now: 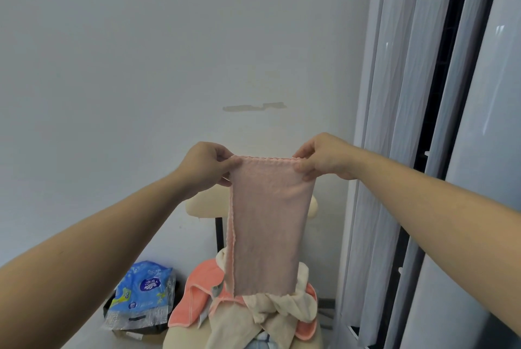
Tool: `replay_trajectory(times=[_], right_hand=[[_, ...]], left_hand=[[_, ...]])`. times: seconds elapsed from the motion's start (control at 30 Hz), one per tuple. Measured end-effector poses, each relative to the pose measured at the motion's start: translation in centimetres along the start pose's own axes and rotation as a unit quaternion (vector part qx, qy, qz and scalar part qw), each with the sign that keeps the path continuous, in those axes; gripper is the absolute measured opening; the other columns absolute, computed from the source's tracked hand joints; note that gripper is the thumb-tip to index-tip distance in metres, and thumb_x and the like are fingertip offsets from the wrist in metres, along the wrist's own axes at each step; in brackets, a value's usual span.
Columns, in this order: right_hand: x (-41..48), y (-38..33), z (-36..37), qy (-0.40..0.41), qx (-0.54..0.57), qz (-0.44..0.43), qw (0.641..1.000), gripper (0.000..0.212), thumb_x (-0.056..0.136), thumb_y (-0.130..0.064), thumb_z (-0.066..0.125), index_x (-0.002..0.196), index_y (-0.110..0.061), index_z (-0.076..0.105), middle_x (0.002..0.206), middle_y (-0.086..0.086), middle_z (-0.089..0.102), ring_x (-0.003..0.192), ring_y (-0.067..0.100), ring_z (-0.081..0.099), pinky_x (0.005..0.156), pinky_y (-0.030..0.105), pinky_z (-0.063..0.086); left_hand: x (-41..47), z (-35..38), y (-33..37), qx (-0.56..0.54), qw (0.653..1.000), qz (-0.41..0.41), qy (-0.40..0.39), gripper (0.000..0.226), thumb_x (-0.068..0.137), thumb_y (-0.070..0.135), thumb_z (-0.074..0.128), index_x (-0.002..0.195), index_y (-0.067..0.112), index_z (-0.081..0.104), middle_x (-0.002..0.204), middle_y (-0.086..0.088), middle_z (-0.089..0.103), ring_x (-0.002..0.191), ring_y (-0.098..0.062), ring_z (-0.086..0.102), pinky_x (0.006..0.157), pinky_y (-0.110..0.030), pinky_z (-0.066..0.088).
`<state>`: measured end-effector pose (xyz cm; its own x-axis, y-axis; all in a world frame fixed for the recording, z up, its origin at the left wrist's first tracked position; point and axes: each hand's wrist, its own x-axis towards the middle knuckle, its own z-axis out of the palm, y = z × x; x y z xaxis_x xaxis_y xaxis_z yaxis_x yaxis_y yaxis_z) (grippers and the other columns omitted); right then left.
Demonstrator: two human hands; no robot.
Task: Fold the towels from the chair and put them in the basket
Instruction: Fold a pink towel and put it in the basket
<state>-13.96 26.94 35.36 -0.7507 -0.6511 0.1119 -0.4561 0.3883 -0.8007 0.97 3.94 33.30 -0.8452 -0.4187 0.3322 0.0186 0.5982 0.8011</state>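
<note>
Both hands are raised in front of a pale wall (141,52), each pinching a top corner of a pink towel (267,221): the left hand (203,165) grips the left corner between thumb and curled fingers, the right hand (324,158) the right corner. The towel hangs straight down as a narrow strip, its scalloped edge along the top and left side. Below it, on a cream chair (203,206), lie more towels in a heap: a coral towel (197,286) and cream towels (282,309). A blue plastic package (143,289) lies left of the chair; curtains (394,123) hang to the right.
</note>
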Motion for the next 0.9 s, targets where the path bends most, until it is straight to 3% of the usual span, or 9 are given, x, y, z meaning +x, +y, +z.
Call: replay_trajectory(times=[0.07, 0.27, 0.4, 0.57, 0.67, 0.73, 0.83, 0.9], right_hand=[[0.0, 0.1, 0.0, -0.002, -0.036, -0.004, 0.999, 0.011, 0.089, -0.003, 0.076, 0.099, -0.005, 0.076, 0.094, 0.012, 0.072, 0.073, 0.024, 0.073, 0.078, 0.036, 0.064], [-0.4, 0.2, 0.3, -0.010, -0.118, -0.021, 0.993, 0.008, 0.094, -0.010, 0.068, 0.101, -0.009, 0.072, 0.099, 0.009, 0.066, 0.092, 0.031, 0.073, 0.074, 0.039, 0.065], [-0.4, 0.3, 0.4, -0.012, -0.150, -0.022, 0.988, 0.012, 0.097, -0.012, 0.063, 0.103, -0.008, 0.072, 0.097, 0.006, 0.065, 0.083, 0.033, 0.075, 0.073, 0.041, 0.065], [-0.2, 0.3, 0.1, -0.017, -0.219, -0.035, 0.975, 0.014, 0.101, -0.018, 0.059, 0.105, -0.012, 0.071, 0.100, 0.001, 0.065, 0.064, 0.020, 0.075, 0.060, 0.024, 0.058], [0.0, 0.2, 0.3, -0.024, -0.264, -0.037, 0.963, 0.014, 0.100, -0.017, 0.056, 0.106, -0.014, 0.068, 0.103, 0.003, 0.065, 0.078, 0.024, 0.073, 0.065, 0.030, 0.059], [0.0, 0.1, 0.6, -0.029, -0.331, -0.046, 0.942, 0.019, 0.099, -0.017, 0.051, 0.113, -0.018, 0.066, 0.111, 0.002, 0.064, 0.094, 0.025, 0.065, 0.072, 0.032, 0.054], [0.1, 0.2, 0.9, -0.025, -0.365, -0.059, 0.929, 0.028, 0.097, -0.008, 0.048, 0.116, -0.020, 0.065, 0.110, -0.002, 0.061, 0.097, 0.020, 0.057, 0.073, 0.028, 0.044], [0.0, 0.1, 1.1, -0.032, -0.375, -0.061, 0.924, 0.032, 0.094, -0.005, 0.046, 0.117, -0.019, 0.065, 0.106, -0.004, 0.060, 0.098, 0.020, 0.057, 0.070, 0.026, 0.042]], left_hand=[[-0.1, 0.1, 0.1, 0.009, 1.000, 0.000, -0.002, 0.023, 0.094, 0.025, 0.073, 0.086, 0.004, 0.074, 0.083, -0.012, 0.076, 0.074, -0.023, 0.076, 0.075, -0.040, 0.064], [-0.2, 0.4, 0.2, 0.031, 1.000, -0.003, 0.005, 0.025, 0.095, 0.028, 0.072, 0.084, 0.005, 0.074, 0.079, -0.009, 0.076, 0.068, -0.021, 0.076, 0.074, -0.038, 0.064], [-0.2, 0.6, 0.3, 0.035, 0.999, -0.004, 0.000, 0.025, 0.095, 0.028, 0.071, 0.083, 0.006, 0.074, 0.079, -0.010, 0.076, 0.068, -0.021, 0.076, 0.073, -0.037, 0.064], [-0.1, 1.2, 0.1, -0.015, 0.999, -0.020, -0.021, 0.026, 0.100, 0.028, 0.063, 0.093, 0.003, 0.064, 0.092, -0.019, 0.070, 0.074, -0.030, 0.075, 0.072, -0.043, 0.064], [0.1, 1.7, -0.1, -0.048, 0.998, -0.024, -0.033, 0.020, 0.101, 0.028, 0.061, 0.102, 0.007, 0.059, 0.087, -0.013, 0.071, 0.075, -0.032, 0.076, 0.088, -0.053, 0.060], [0.0, 1.7, 0.0, -0.053, 0.997, -0.013, -0.056, 0.020, 0.097, 0.026, 0.068, 0.107, 0.012, 0.059, 0.085, -0.009, 0.075, 0.079, -0.028, 0.077, 0.091, -0.051, 0.058], [-0.3, 1.5, 0.4, 0.034, 0.995, 0.002, -0.094, 0.036, 0.077, 0.021, 0.086, 0.102, 0.007, 0.064, 0.079, -0.004, 0.071, 0.074, -0.022, 0.070, 0.076, -0.036, 0.056], [-0.4, 1.8, 0.5, 0.067, 0.994, 0.012, -0.080, 0.037, 0.076, 0.019, 0.086, 0.087, -0.006, 0.061, 0.071, -0.009, 0.060, 0.067, -0.030, 0.061, 0.067, -0.039, 0.050]])
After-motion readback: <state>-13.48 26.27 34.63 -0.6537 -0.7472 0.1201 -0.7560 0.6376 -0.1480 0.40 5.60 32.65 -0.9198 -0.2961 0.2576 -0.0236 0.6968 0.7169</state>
